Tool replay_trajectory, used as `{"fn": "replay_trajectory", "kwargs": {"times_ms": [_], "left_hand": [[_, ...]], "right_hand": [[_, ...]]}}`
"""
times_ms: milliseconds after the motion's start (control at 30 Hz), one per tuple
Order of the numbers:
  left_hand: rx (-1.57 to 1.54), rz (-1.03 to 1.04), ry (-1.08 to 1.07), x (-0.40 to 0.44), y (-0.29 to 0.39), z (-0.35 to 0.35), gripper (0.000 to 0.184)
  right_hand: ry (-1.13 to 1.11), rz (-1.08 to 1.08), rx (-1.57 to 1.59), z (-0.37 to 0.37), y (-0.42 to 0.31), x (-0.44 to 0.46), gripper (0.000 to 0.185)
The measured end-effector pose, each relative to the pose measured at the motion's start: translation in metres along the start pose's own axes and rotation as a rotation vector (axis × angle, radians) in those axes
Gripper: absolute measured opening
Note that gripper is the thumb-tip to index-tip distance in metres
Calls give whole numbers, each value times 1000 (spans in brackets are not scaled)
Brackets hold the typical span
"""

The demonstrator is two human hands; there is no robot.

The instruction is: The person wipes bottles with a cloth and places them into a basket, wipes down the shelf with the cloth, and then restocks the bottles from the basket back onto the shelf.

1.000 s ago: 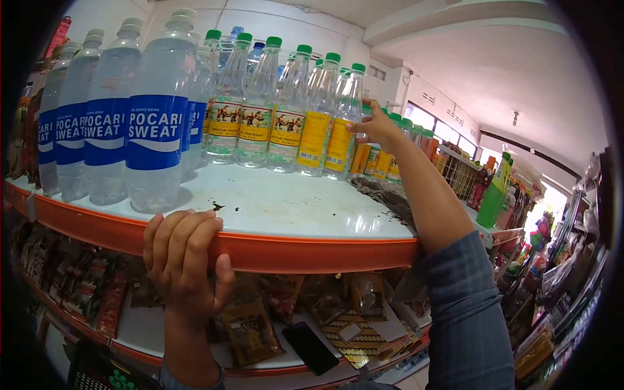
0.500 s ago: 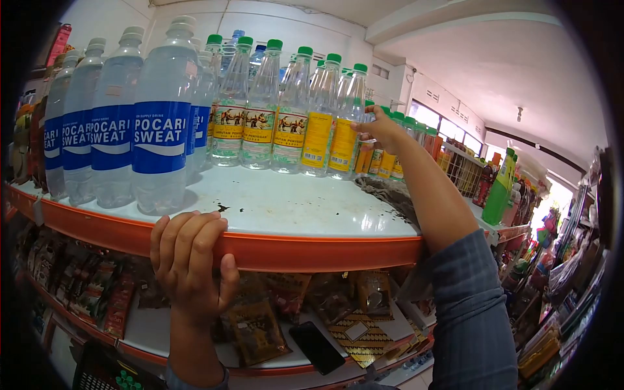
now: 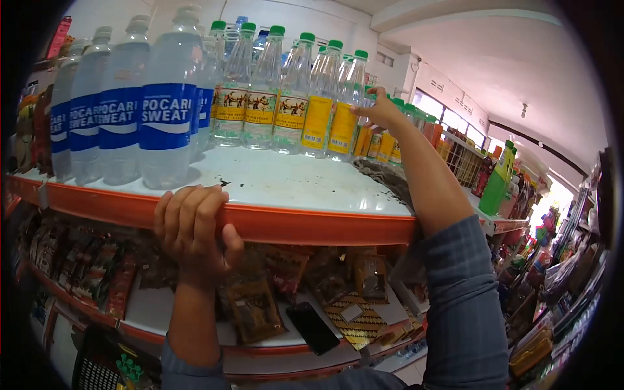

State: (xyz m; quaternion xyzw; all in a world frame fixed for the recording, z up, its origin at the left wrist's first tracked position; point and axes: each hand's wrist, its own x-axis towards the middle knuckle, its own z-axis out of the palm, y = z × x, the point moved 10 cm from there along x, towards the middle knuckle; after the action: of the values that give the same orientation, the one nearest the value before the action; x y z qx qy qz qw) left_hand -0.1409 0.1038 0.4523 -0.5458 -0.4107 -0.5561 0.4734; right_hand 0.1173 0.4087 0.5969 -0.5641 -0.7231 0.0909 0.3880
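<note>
L hand (image 3: 198,224) curled tight over orange rim (image 3: 325,224) at shelf (image 3: 279,188) front edge, L of ctr. R hand (image 3: 382,117) at R end of green-cap btls (image 3: 292,107), set back from front edge; thumb & fingers apart by yellow-label btl (image 3: 342,127), can't tell if gripping. Blue-label btls (image 3: 168,117) along front edge, L. Grey cloth (image 3: 383,179) nr front R corner.

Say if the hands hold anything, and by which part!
The left hand grips the orange shelf edge from above. The right hand is at green-capped bottles; I can't tell if it holds one.
</note>
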Motion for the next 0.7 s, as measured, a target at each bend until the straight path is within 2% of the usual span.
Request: {"fn": "replay_trajectory", "kwargs": {"times_ms": [33,67,133,167,233,267,400,467,567,700], "left_hand": [[21,6,19,3,-1,-2,28],[23,20,6,3,0,-2,29],[41,36,-7,3,1,-4,29],[36,39,-17,4,2,-4,29],[29,43,-26,4,2,-5,29],[20,29,-43,3,2,-3,30],[12,19,-44,6,3,-6,29],[-4,-6,-79,5,4,-3,30],[-34,16,-99,7,6,-4,30],[-34,41,-105,7,9,-7,31]], "right_hand": [[43,-18,-119,-9,-10,0,72],[47,-41,-105,-17,-25,-7,72],[-140,-73,-496,-15,-34,-30,67],[-130,-79,-480,-25,-37,-35,67],[-534,-73,-737,-14,-22,-56,59],[-618,-207,-767,-9,-16,-63,56],[-616,-290,-565,2,66,-113,64],[-658,-349,-426,23,82,-132,70],[-626,-340,-390,35,68,-131,72],[-668,-598,-300,89,0,-137,72]]}}
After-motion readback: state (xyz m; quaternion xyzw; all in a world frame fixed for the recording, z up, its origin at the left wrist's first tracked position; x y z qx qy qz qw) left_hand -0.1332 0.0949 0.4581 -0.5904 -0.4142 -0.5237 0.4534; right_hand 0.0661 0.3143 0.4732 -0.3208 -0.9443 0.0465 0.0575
